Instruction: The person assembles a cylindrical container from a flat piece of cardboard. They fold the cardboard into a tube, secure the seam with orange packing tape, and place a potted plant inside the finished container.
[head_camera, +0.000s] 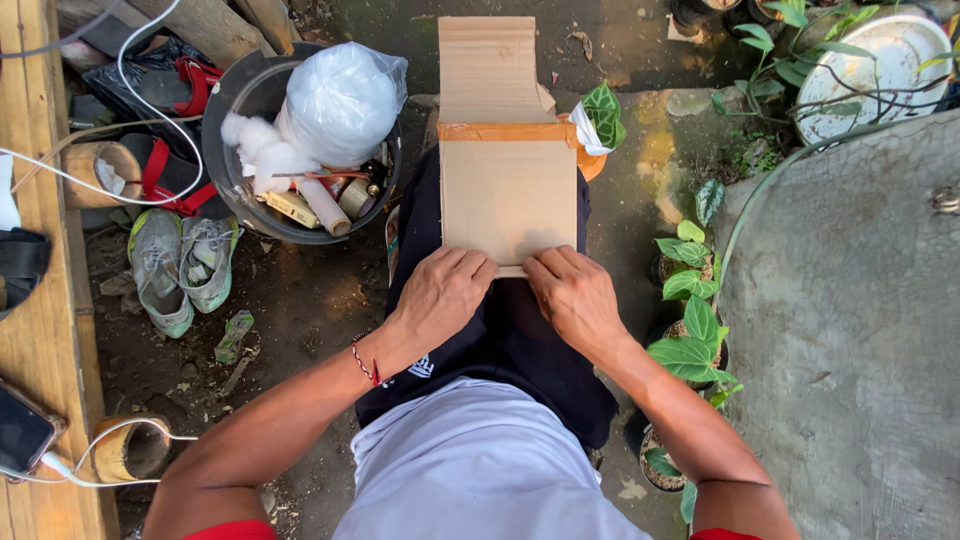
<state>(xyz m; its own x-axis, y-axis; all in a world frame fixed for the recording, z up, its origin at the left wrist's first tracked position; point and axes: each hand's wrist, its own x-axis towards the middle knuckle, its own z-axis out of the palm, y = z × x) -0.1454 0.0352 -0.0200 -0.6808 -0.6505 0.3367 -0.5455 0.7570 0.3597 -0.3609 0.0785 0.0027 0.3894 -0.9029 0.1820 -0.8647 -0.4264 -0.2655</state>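
Left hand (443, 290) — fingers curled, pressing near edge of cardboard sheet (507, 195). Right hand (574, 292) — same grip, thumb and fingers pinching that edge beside left. Cardboard lies flat across lap, far half jutting past knees, brown tape band (505, 131) across middle. Step in hand, likely: creasing near edge (fold itself hidden under fingers). Next calls for even pressure along edge. Beyond: black bucket (240, 100) with white bag (338, 100), pair of shoes (180, 265), potted plants (690, 320).

Flat brown cardboard piece (507, 190) — taped across — lying on the lap.
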